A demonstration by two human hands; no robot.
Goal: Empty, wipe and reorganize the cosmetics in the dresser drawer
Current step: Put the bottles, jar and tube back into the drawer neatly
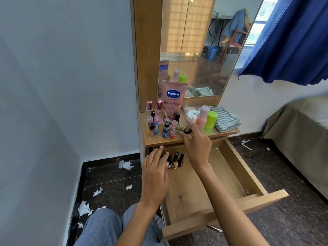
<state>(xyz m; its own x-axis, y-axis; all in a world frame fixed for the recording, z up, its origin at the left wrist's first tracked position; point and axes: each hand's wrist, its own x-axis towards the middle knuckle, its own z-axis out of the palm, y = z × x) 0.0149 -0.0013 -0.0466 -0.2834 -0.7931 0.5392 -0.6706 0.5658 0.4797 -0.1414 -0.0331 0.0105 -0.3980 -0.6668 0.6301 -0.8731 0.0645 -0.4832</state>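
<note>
Landmark: the open drawer (239,176), pulled out from under the desk (179,142); every place below is told from it.
Small dark bottle (186,130): on the desk edge, just above the drawer's back; it looks like nail polish, so I judge it light, hard, smooth and breakable if dropped. Best taken round the cap or the narrow body with fingertips.
Right hand (197,148): reaches up over the drawer's back to the desk edge, wrist bent upward; its grip is a fingertip pinch on the small dark bottle.
Nail polish bottles (175,161): three or so stand upright at the back left of the drawer, touching one another. Likely tippy, being narrow and close together.
Left hand (156,167): palm down over the drawer's back left corner, fingers fairly straight and spread, just beside the nail polish bottles; its grip is open and carries nothing, though whether a fingertip touches a bottle is hidden.
Other cosmetics: a Vaseline tube (173,98), soft and squeezable by the look, stands on the desk above the drawer, with small sprays beside it.
Striped cloth (225,118): folded on the desk, above the drawer's right side.
Stage: the drawer bottom is mostly bare, so refilling seems barely begun.
</note>
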